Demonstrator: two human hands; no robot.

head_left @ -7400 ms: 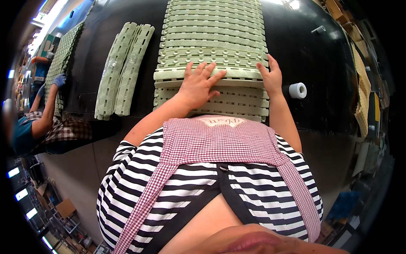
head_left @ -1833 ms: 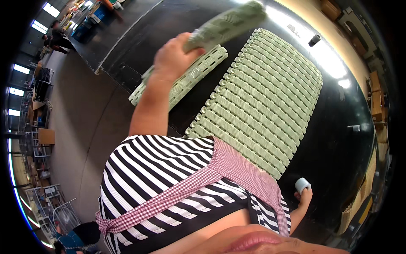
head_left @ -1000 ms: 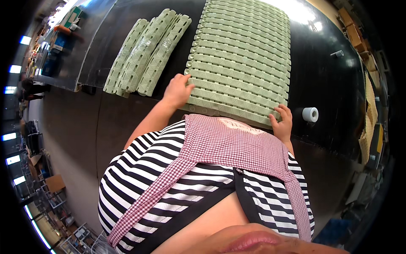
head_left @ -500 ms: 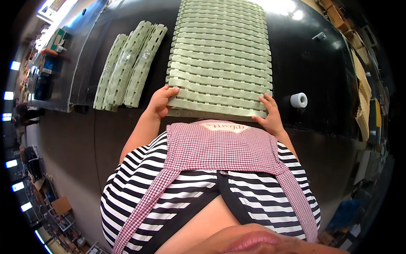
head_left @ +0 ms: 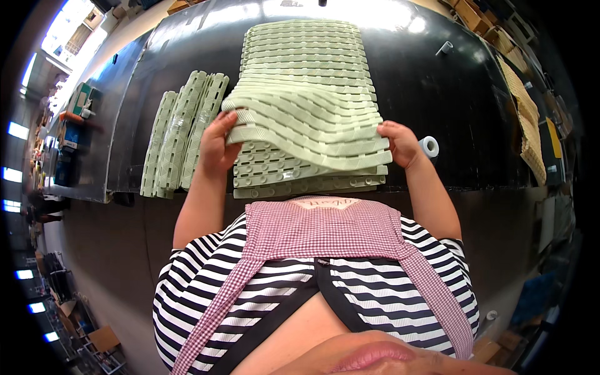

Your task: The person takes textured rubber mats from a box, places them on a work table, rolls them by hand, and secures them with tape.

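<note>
A long pale green slatted mat (head_left: 306,53) lies on the black table, and its near end is lifted and bent in a wave. My left hand (head_left: 219,142) grips the left corner of that end, thumb on top. At the right corner, my right hand (head_left: 400,144) pinches the edge between thumb and fingers. Beneath the raised end shows another pale green layer with round suction cups (head_left: 275,176), lying along the table's front edge. I cannot tell whether that layer belongs to the same mat.
Several folded green mats (head_left: 184,134) with shiny clear wrapping lie to the left. A roll of tape (head_left: 429,147) stands beside my right hand, and a small pale cylinder (head_left: 445,48) sits farther back. Yellowish sheet material (head_left: 525,119) lines the table's right side.
Both hands have raised the mat's near end off the layer below and carried it away from me. The cupped layer underneath has come into sight.
</note>
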